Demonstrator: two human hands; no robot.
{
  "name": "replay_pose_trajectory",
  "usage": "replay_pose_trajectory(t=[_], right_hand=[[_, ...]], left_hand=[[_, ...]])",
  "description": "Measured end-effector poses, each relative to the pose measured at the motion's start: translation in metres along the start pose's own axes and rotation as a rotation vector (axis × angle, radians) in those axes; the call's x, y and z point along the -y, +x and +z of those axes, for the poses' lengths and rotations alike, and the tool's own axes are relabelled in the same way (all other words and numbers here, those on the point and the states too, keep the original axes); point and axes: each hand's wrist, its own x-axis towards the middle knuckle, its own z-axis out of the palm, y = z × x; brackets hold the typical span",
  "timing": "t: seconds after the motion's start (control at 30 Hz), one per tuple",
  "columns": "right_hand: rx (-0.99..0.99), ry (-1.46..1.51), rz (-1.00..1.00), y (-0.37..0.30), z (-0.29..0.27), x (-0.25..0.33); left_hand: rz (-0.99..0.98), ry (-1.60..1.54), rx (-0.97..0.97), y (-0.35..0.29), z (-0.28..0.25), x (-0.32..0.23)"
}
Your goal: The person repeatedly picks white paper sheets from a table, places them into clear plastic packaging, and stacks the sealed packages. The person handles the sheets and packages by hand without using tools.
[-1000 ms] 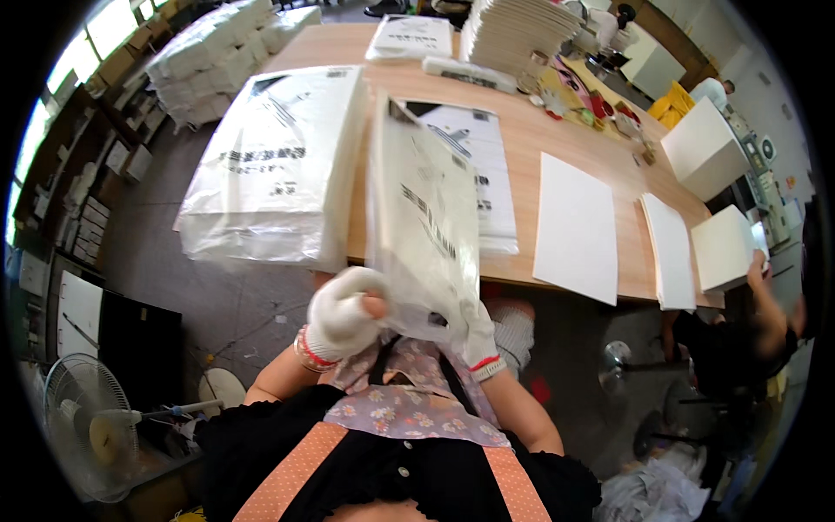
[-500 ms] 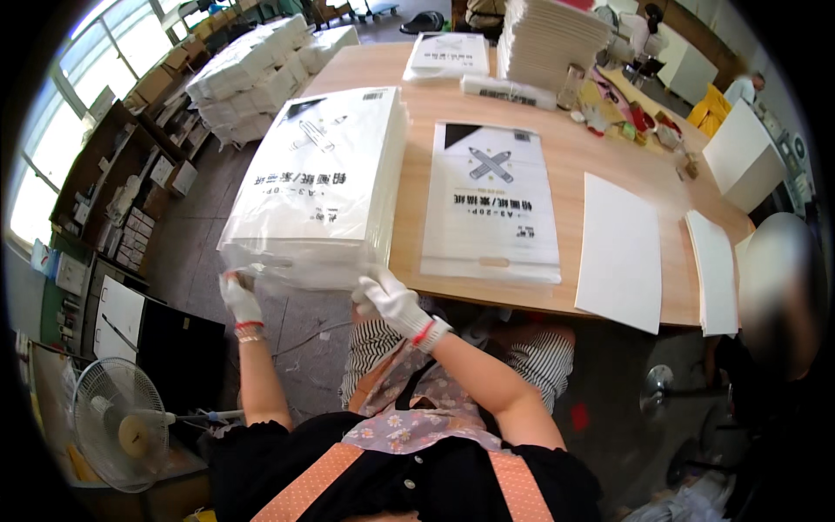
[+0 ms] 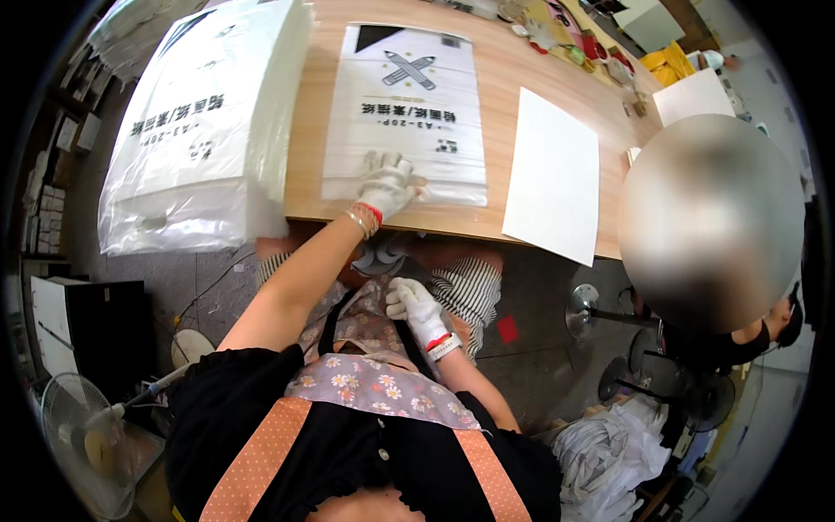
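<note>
My left hand (image 3: 387,184), in a white glove, lies on the lower edge of a clear printed plastic bag (image 3: 404,130) with a crossed-pencils picture, its fingers apart. The bag rests flat on the table, and its handle area is partly hidden under the glove. My right hand (image 3: 416,306), also gloved, is drawn back over my lap below the table edge. Its fingers are curled closed and nothing shows in them. To the left stands a tall stack of similar bagged packs (image 3: 200,122), its loose plastic ends hanging over the table edge.
White sheets (image 3: 554,178) lie right of the bag, overhanging the front edge of the wooden table (image 3: 304,187). Small coloured items (image 3: 600,48) sit at the far right. A co-worker (image 3: 765,335) is at the right side. A fan (image 3: 91,444) stands lower left.
My view has shifted right. Both hands have let go of the stack's plastic ends; the left has crossed to the single bag, while the right has pulled back to my lap.
</note>
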Motion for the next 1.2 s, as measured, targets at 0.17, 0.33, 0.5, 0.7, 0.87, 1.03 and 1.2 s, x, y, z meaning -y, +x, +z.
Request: replay_pose_trajectory(t=[0.17, 0.33, 0.5, 0.7, 0.87, 1.03, 1.2], right_hand=[[0.361, 0.367, -0.008, 0.03, -0.029, -0.049], [0.053, 0.143, -0.091, 0.047, -0.003, 0.047], [0.042, 0.411, -0.408, 0.109, 0.014, 0.154], [-0.536, -0.977, -1.045, 0.1, -0.047, 0.181], [-0.684, -0.778, -1.542, 0.045, 0.009, 0.199], [-0.326, -0.986, -0.716, 0.118, 0.034, 0.202], [-0.171, -1.055, -0.866, 0.096, 0.041, 0.176]], left_hand=[[-0.12, -0.416, 0.377, 0.038, 0.036, 0.045], [-0.12, -0.61, 0.315, 0.047, -0.007, 0.026], [0.093, -0.375, 0.016, 0.043, -0.01, -0.003], [-0.343, -1.576, -0.172, 0.062, -0.037, 0.064], [-0.682, -1.087, -0.207, 0.063, -0.059, 0.004], [-0.375, -1.062, 0.028, 0.07, -0.119, -0.069], [0.033, -0.61, -0.044, 0.06, -0.146, -0.077]])
